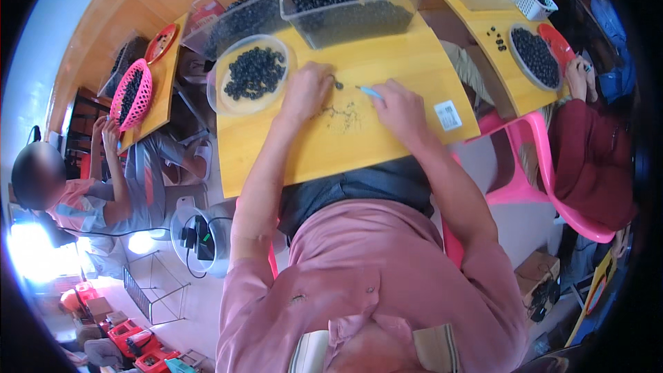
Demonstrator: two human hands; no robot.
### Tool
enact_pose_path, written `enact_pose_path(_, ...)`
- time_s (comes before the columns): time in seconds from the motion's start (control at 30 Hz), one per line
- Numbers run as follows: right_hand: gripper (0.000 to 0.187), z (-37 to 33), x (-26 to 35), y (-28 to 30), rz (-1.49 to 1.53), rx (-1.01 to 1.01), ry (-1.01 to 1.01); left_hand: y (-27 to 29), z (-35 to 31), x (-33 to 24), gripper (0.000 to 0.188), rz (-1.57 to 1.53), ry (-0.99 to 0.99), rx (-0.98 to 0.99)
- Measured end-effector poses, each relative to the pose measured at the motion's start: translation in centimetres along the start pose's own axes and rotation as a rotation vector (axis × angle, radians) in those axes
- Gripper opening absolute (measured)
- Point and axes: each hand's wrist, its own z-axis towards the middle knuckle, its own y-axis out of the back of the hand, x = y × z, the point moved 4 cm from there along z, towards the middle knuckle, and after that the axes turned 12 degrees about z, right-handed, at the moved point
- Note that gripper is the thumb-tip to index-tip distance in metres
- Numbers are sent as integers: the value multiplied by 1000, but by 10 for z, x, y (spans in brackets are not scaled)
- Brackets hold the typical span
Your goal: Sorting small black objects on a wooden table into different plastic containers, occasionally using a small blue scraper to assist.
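My right hand (399, 107) is closed around a slim light-blue pen-like tool (371, 92), whose dark tip points left. Opposite it, my left hand (309, 90) rests on the yellow table with its fingers curled together; what they hold, if anything, is hidden. A small round black piece (338, 85), like a bead or berry, sits right by the left fingertips, a little apart from the tool's tip. Dark crumbs and thin scraps (342, 117) are scattered on the table between my wrists. Left of my left hand stands a round clear tub (282, 52) holding many black pieces.
A large clear bin (324, 34) of black pieces stands at the table's far edge, beside another clear bin (207, 24). A white label (447, 116) is on the table's right side. People work at side tables, with a pink basket (142, 107) left and a red plate (556, 45) right.
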Motion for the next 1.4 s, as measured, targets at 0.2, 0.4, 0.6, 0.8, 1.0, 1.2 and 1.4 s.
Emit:
enact_pose_path(0.2,14,-3,2,0,-13,16,-16,-19,-6,7,17,1,-88,-24)
enact_pose_path(0.4,14,-3,7,5,1,14,-10,1,-22,-5,20,-163,66,-99)
enact_pose_path(0.6,14,-3,8,1,6,25,30,7,-61,-11,20,-513,300,-121)
enact_pose_path(0.8,14,-4,21,-2,52,-9,127,-9,-80,-12,22,-803,452,-61)
enact_pose_path(1.0,12,-12,30,-13,5,-8,297,-24,-88,-11,30,-779,451,-71)
enact_pose_path(1.2,12,-14,37,-18,-30,35,344,-24,-89,-12,31,-821,412,-94)
enact_pose_path(1.4,12,-15,37,-19,-55,63,351,-25,-90,-14,31,-832,419,-70)
